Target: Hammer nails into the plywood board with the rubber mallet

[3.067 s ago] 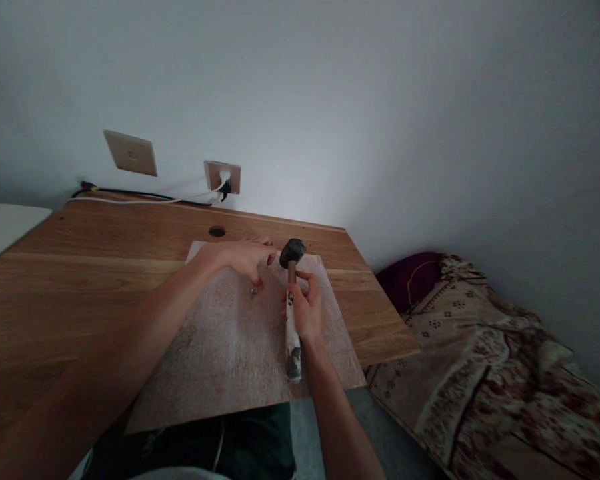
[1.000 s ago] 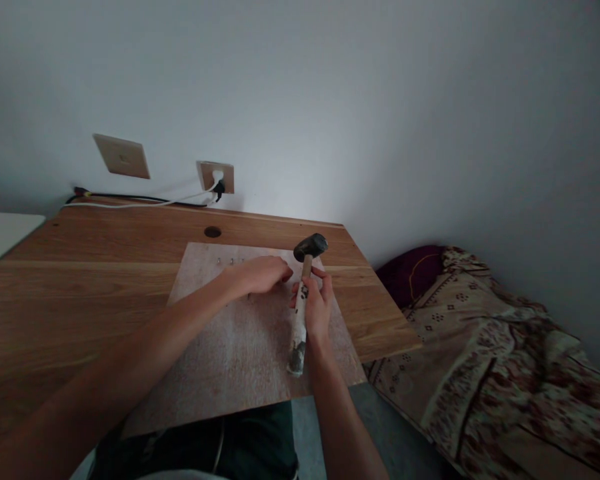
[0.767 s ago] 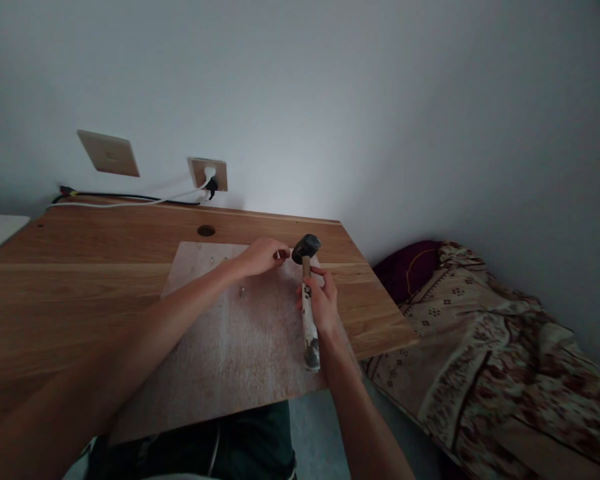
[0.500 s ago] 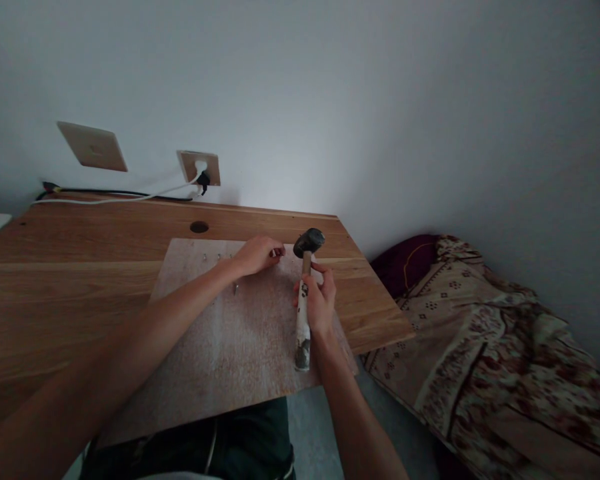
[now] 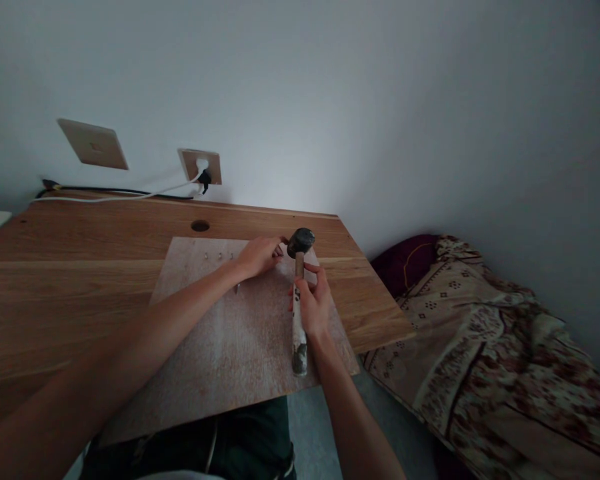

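Note:
My right hand (image 5: 314, 300) is wrapped around the pale, paint-worn handle of a hammer (image 5: 299, 317). The dark hammer head (image 5: 301, 242) is raised just right of my left fingertips. My left hand (image 5: 261, 256) rests near the far edge of a thin wooden board (image 5: 245, 347), its fingertips pinched on a small nail mostly hidden by them. A row of several small nails (image 5: 220, 256) stands upright in the board left of that hand. Another nail (image 5: 237, 288) shows just below my left wrist.
The board lies on a wooden desk (image 5: 80, 287) and overhangs its front edge above my lap. A round cable hole (image 5: 200, 226) is behind the board. Cables run along the wall to a socket (image 5: 200, 167). Patterned bedding (image 5: 460, 333) lies to the right.
The hammer and my right hand have moved slightly left, bringing the head closer to my left fingertips. My left hand stays in nearly the same place.

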Available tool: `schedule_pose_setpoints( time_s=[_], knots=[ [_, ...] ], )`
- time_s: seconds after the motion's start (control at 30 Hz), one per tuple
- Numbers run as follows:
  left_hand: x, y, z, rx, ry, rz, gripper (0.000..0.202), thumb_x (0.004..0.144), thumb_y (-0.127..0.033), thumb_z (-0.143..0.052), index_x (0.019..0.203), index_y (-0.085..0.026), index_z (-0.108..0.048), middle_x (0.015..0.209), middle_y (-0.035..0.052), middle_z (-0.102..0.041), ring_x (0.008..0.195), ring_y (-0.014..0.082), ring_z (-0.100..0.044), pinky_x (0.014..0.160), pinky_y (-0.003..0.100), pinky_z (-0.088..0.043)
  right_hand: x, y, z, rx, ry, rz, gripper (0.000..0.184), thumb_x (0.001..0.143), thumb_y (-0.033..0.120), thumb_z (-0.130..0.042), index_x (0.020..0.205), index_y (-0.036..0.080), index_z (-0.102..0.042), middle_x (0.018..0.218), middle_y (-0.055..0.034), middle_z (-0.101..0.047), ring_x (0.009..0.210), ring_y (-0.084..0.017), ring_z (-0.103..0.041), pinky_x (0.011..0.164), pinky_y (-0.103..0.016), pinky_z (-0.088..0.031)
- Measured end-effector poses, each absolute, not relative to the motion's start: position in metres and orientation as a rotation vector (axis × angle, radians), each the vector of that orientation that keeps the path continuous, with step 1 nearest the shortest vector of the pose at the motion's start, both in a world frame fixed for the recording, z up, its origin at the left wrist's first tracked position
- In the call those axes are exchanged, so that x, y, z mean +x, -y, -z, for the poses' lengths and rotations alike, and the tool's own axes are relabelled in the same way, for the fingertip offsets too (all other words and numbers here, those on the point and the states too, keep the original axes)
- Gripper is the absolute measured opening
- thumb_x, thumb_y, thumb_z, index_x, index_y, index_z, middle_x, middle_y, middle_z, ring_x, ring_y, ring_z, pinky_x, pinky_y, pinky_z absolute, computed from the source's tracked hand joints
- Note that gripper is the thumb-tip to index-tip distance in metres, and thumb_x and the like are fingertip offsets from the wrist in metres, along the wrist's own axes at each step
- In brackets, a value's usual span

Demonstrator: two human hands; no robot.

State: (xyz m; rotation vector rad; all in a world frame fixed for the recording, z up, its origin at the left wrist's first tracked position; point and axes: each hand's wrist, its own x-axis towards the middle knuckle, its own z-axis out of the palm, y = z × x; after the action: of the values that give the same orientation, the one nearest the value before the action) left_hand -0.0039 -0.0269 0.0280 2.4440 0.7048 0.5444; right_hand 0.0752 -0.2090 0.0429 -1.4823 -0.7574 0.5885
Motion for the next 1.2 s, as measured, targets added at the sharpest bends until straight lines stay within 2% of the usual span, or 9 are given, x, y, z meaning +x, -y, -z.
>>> schedule_pose_setpoints(
  time_s=[0.37,0.47,0.6,0.67,0.77,0.83,0.97,1.1,1.2],
  knots=[
    [-0.006,0.029,-0.031,2.495,-0.721,-0.533,0.050,0.089,-0.019,-0.070,0.138,-0.020,-0.059,0.107,0.0077,-0.080,0.100,0.0254,-0.076,0.084,0.031,-0.054,0.076,0.208,-0.038,-1.497,0.799,-0.635,0.037,0.083,0.038,-0.064,0.116,0.021,-0.057,0.062,0.0063,-0.063,0.042,-0.014,-0.051,0.040,-0.025,-0.041],
    [-0.006,0.028,-0.035,2.580,-0.728,-0.539,0.051,0.087,-0.019,-0.070,0.137,-0.018,-0.058,0.113,0.0104,-0.078,0.106,0.0272,-0.073,0.089,0.033,-0.054,0.077,0.207,-0.033,-1.514,0.836,-0.625,0.039,0.084,0.038,-0.064,0.118,0.021,-0.057,0.063,0.0060,-0.064,0.043,-0.014,-0.053,0.042,-0.025,-0.043],
    [-0.023,0.024,-0.052,2.739,-0.676,-0.550,0.027,0.085,-0.020,-0.069,0.112,-0.017,-0.069,0.115,0.0119,-0.074,0.111,0.0279,-0.069,0.094,0.035,-0.052,0.078,0.207,-0.029,-1.531,0.880,-0.620,0.039,0.085,0.038,-0.062,0.120,0.021,-0.056,0.063,0.0064,-0.064,0.045,-0.014,-0.055,0.043,-0.025,-0.043],
    [-0.042,0.026,-0.064,2.790,-0.634,-0.461,0.014,0.087,-0.021,-0.064,0.099,-0.019,-0.070,0.104,0.0090,-0.074,0.099,0.0255,-0.070,0.086,0.033,-0.052,0.078,0.207,-0.028,-1.545,0.891,-0.620,0.039,0.085,0.038,-0.062,0.121,0.022,-0.057,0.064,0.0061,-0.064,0.045,-0.015,-0.056,0.044,-0.025,-0.043],
    [-0.074,0.038,-0.075,2.868,-0.553,-0.148,0.006,0.085,-0.025,-0.066,0.085,-0.020,-0.069,0.086,0.0061,-0.072,0.079,0.0234,-0.068,0.071,0.032,-0.048,0.078,0.207,-0.030,-1.543,0.878,-0.606,0.041,0.085,0.039,-0.062,0.122,0.021,-0.056,0.065,0.0051,-0.065,0.047,-0.015,-0.057,0.044,-0.025,-0.044],
    [-0.090,0.051,-0.075,2.904,-0.543,-0.015,0.011,0.084,-0.028,-0.068,0.088,-0.019,-0.070,0.086,0.0076,-0.072,0.075,0.0238,-0.066,0.067,0.033,-0.047,0.077,0.207,-0.032,-1.534,0.872,-0.618,0.040,0.084,0.039,-0.062,0.120,0.021,-0.056,0.064,0.0054,-0.064,0.046,-0.015,-0.056,0.043,-0.025,-0.044],
    [-0.101,0.074,-0.066,2.960,-0.542,0.022,0.020,0.088,-0.021,-0.065,0.106,-0.014,-0.071,0.099,0.0122,-0.073,0.085,0.0258,-0.069,0.073,0.034,-0.049,0.077,0.207,-0.034,-1.530,0.859,-0.634,0.041,0.083,0.041,-0.063,0.119,0.021,-0.056,0.062,0.0065,-0.063,0.043,-0.015,-0.053,0.040,-0.024,-0.040],
    [-0.103,0.084,-0.053,2.967,-0.413,-0.077,0.025,0.087,-0.008,-0.062,0.110,-0.017,-0.069,0.104,0.0088,-0.073,0.096,0.0228,-0.069,0.083,0.031,-0.049,0.078,0.208,-0.034,-1.537,0.852,-0.635,0.042,0.083,0.042,-0.064,0.118,0.020,-0.057,0.063,0.0052,-0.064,0.045,-0.015,-0.054,0.041,-0.025,-0.042],
    [-0.104,0.085,-0.046,2.969,-0.350,-0.155,0.028,0.091,-0.003,-0.055,0.109,-0.018,-0.069,0.104,0.0076,-0.072,0.096,0.0216,-0.069,0.084,0.030,-0.049,0.078,0.208,-0.036,-1.528,0.823,-0.611,0.042,0.082,0.042,-0.064,0.117,0.020,-0.057,0.061,0.0056,-0.064,0.042,-0.015,-0.053,0.040,-0.025,-0.040]
  ],
)
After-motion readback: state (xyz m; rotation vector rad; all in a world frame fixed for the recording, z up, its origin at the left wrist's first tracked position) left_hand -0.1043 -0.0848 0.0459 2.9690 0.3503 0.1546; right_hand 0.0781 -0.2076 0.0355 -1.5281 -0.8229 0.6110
